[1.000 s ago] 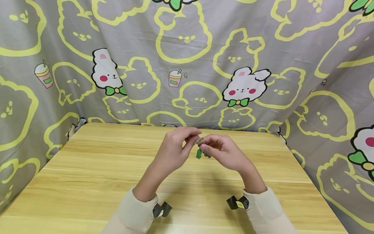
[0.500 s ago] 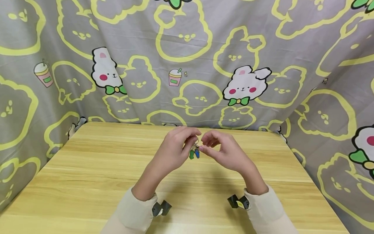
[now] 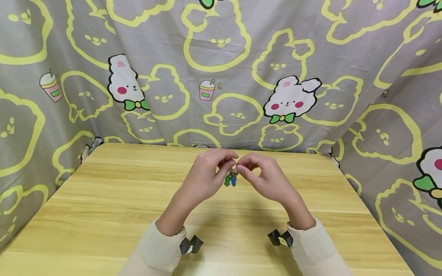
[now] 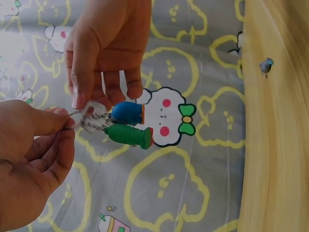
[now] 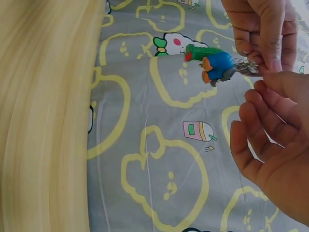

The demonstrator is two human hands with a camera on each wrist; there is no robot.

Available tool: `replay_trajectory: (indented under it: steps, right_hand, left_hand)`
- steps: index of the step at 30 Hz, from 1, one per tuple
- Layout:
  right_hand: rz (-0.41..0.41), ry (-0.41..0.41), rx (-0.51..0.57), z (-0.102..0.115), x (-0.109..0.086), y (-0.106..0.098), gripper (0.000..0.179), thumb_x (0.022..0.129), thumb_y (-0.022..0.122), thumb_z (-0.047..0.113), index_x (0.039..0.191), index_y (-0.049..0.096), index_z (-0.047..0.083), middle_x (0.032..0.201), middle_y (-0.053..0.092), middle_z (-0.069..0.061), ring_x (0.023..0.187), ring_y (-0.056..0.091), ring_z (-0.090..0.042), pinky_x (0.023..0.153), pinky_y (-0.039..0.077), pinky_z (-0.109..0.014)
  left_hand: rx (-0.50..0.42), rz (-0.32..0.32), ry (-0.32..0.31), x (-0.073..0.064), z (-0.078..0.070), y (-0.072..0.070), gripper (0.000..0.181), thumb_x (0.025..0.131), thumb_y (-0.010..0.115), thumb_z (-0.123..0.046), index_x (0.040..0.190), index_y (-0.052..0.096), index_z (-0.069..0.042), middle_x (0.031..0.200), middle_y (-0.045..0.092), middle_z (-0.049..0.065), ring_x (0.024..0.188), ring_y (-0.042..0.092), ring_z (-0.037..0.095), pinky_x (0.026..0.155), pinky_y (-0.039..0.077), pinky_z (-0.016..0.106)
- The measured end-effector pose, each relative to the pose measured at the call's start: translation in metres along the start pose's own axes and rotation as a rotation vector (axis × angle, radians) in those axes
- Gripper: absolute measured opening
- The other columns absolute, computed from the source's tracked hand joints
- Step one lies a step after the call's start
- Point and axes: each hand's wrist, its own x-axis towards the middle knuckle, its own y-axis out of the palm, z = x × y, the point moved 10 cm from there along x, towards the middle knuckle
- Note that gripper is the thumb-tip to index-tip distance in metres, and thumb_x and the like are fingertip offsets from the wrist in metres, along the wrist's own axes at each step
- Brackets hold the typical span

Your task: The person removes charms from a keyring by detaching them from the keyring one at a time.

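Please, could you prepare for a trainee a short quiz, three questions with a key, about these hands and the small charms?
1. Fill in: in the head view, the ____ charm hangs to the left of the blue charm.
2. True or false: both charms lie on the table.
3. Choose: what does the left hand do?
A) rests flat on the table
B) pinches the metal fittings of the charms
C) holds a cup

Key:
1. Green; the green charm.
2. False; they hang in the air.
3. B
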Motion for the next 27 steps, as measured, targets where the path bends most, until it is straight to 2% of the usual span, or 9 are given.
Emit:
replay_trajectory:
  steps: [7, 11, 14, 17, 21, 27]
  right_hand:
    - [-0.028, -0.018, 0.032, 0.002, 0.001, -0.001, 0.007, 0.1, 0.068, 0.011, 0.101, 0.074, 0.011, 0.092, 0.07, 0.005, 0.079, 0.063, -0.012, 0.066, 0.056, -0.029]
    - [-0.032, 0.063, 0.134, -0.006, 0.0, -0.003, 0.01, 0.103, 0.063, 0.011, 0.103, 0.072, 0.007, 0.092, 0.069, 0.0, 0.081, 0.062, -0.018, 0.07, 0.054, -0.03]
    - [-0.042, 0.142, 0.254, -0.012, -0.001, -0.004, 0.012, 0.104, 0.061, 0.011, 0.103, 0.071, 0.004, 0.092, 0.068, -0.006, 0.084, 0.065, -0.023, 0.077, 0.057, -0.031]
    - [-0.048, 0.187, 0.368, -0.014, -0.002, -0.005, 0.015, 0.104, 0.061, 0.012, 0.103, 0.07, 0.0, 0.091, 0.067, -0.011, 0.085, 0.067, -0.028, 0.083, 0.058, -0.034]
    - [-0.05, 0.21, 0.484, -0.017, -0.001, -0.003, 0.019, 0.104, 0.061, 0.013, 0.101, 0.07, -0.004, 0.085, 0.066, -0.011, 0.083, 0.065, -0.029, 0.085, 0.057, -0.035]
    - [-0.014, 0.207, 0.676, -0.018, -0.002, 0.005, 0.019, 0.105, 0.058, 0.009, 0.094, 0.066, -0.005, 0.081, 0.063, -0.005, 0.079, 0.061, -0.023, 0.081, 0.056, -0.033]
  left_hand:
    - [-0.044, 0.008, -0.021, 0.001, 0.001, 0.0, 0.013, 0.096, 0.071, -0.005, 0.108, 0.073, -0.002, 0.091, 0.072, 0.001, 0.078, 0.063, 0.011, 0.071, 0.054, 0.025]
    - [-0.099, 0.006, -0.058, 0.001, 0.004, -0.003, 0.013, 0.098, 0.068, -0.005, 0.11, 0.073, -0.002, 0.093, 0.073, 0.001, 0.079, 0.064, 0.009, 0.072, 0.055, 0.024]
    - [-0.135, 0.0, -0.055, 0.001, 0.004, -0.006, 0.013, 0.099, 0.066, -0.003, 0.11, 0.074, -0.003, 0.096, 0.074, 0.002, 0.081, 0.065, 0.008, 0.074, 0.056, 0.024]
    - [-0.15, 0.0, -0.014, 0.001, 0.0, -0.008, 0.014, 0.099, 0.066, -0.002, 0.11, 0.075, -0.004, 0.099, 0.074, 0.002, 0.084, 0.066, 0.007, 0.076, 0.056, 0.024]
    - [-0.139, -0.002, 0.059, 0.002, -0.006, -0.01, 0.014, 0.098, 0.067, -0.002, 0.109, 0.076, -0.006, 0.102, 0.074, 0.001, 0.087, 0.065, 0.007, 0.076, 0.054, 0.024]
    - [-0.038, -0.035, 0.197, 0.0, -0.016, -0.014, 0.015, 0.094, 0.071, 0.002, 0.106, 0.077, -0.005, 0.103, 0.074, 0.004, 0.096, 0.068, 0.016, 0.083, 0.054, 0.026]
